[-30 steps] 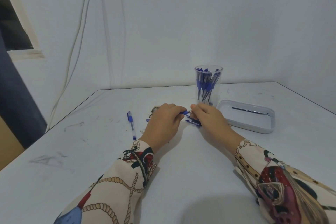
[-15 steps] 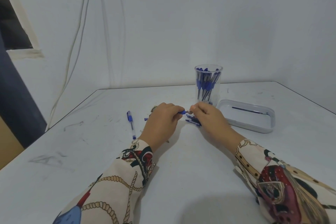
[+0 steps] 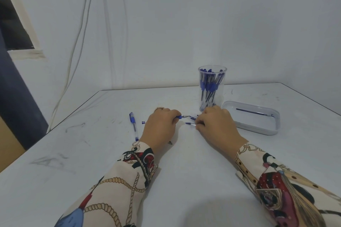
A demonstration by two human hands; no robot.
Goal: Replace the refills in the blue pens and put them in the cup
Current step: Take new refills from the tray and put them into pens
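My left hand (image 3: 160, 125) grips a blue pen (image 3: 181, 116) whose tip pokes out toward the right. My right hand (image 3: 215, 122) rests on the table just right of it, fingers curled over a thin refill (image 3: 190, 124) with a blue end. A few small blue pen parts (image 3: 193, 117) lie between the two hands. Behind my right hand stands a clear cup (image 3: 212, 88) with several blue pens upright in it. Another blue pen (image 3: 133, 125) lies on the table left of my left hand.
A shallow white tray (image 3: 258, 131) with one dark refill (image 3: 254, 111) in it sits right of the cup. A small blue cap (image 3: 143, 122) lies beside my left hand. White cables (image 3: 73, 55) hang down the wall at the left. The table's left edge runs diagonally.
My two hands have drawn slightly apart; the pen tip in my left hand now shows free, and my right hand has dropped toward the refill on the table.
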